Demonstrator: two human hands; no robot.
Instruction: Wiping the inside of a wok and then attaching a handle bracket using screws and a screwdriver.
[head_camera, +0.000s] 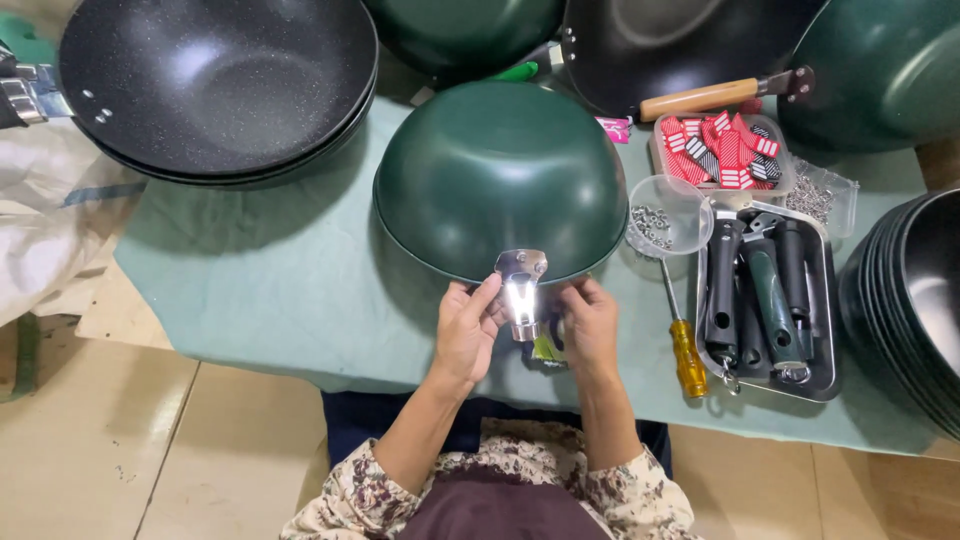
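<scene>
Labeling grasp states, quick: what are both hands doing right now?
Left hand: closed on the metal handle bracket of the upturned green wok.
Right hand: touching the same bracket; grip unclear.

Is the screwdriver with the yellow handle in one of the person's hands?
No, the yellow-handled screwdriver lies on the green cloth, while the left hand and right hand hold the wok's metal handle bracket.
</scene>
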